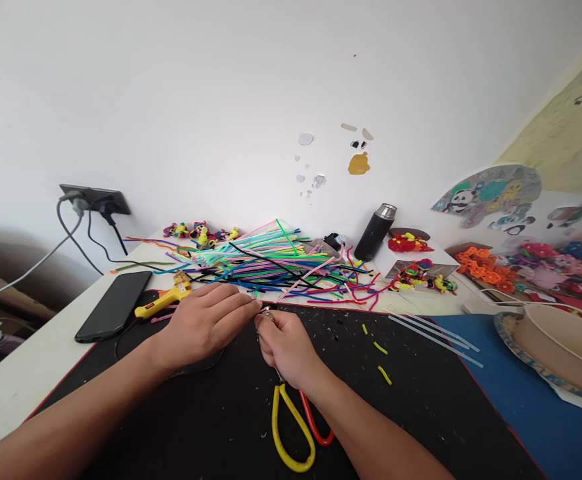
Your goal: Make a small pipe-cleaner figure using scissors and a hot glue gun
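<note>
My left hand (205,327) and my right hand (287,343) meet over the black mat (241,413), fingertips close together. Both are closed in a pinch around something small, mostly hidden by the fingers. A glint of metal shows at the right fingertips. Scissors with one yellow and one red handle loop (275,427) stick out from under my right hand; their blades are hidden, and I cannot tell whether the hand grips them. Just beyond the fingers, a pink pipe cleaner (308,277) slants down from a large pile of colored pipe cleaners (265,257).
Left lie a yellow glue gun (163,300) and a black phone (113,307). Short yellow pieces (381,348) and clear glue sticks (443,337) lie right, near a round basket (561,347). A black flask (375,232) stands behind, beside small pipe-cleaner figures (415,275).
</note>
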Motion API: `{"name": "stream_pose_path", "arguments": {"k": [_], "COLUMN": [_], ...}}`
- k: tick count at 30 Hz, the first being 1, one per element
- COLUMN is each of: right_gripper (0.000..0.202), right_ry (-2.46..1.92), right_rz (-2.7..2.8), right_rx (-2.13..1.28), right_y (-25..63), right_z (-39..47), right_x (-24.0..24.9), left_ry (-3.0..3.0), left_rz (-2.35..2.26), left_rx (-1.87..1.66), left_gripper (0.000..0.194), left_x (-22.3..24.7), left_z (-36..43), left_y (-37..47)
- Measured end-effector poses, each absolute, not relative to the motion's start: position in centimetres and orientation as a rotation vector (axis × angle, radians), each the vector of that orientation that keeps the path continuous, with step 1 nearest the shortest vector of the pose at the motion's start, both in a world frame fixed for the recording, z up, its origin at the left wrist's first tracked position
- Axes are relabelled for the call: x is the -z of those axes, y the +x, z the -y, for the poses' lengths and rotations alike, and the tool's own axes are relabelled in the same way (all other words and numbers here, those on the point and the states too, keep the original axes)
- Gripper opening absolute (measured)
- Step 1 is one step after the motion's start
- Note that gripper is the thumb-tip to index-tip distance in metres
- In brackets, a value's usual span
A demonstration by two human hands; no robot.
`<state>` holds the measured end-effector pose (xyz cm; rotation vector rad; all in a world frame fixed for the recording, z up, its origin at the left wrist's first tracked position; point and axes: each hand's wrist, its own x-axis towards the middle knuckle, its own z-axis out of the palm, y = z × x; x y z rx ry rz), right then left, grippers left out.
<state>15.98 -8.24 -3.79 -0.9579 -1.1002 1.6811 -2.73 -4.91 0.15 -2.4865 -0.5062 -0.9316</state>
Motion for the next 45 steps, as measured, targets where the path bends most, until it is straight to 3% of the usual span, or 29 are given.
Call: {"name": "stream_pose_path", "arguments": {"k": [4, 9, 14, 26, 45], "right_gripper": [0.057, 0.062, 0.071, 0.052, 0.044], "right_ry": [-0.943, -0.903, -0.841, -0.977, -1.055], "right_rz": [1.170, 1.252, 1.260, 1.243, 1.168], "right_rx": [-1.683, -1.678, -1.753, -1.603, -1.592], "right_y": [16.2, 16.5, 16.8, 16.7, 16.2], "right_z": [8.0, 7.9, 8.1, 7.8, 8.1], "right_x": [4.5, 4.6, 3.7, 4.8, 4.3], "left_ry": [-2.535, -2.751, -2.886, -2.931, -2.946], "left_rz": [0.683, 1.167, 1.389, 1.505, 1.669], "left_rx": [1.026, 1.186, 1.285, 1.250, 1.154], "left_gripper": [0.013, 0.027, 0.030, 0.034, 0.031], "left_x": [0.1, -0.2, -1.0, -1.4, -1.4], "left_z": [4.4, 4.1, 4.3, 4.6, 4.9], "left_y": [-2.3, -2.0, -2.0, -1.8, -1.5]}}
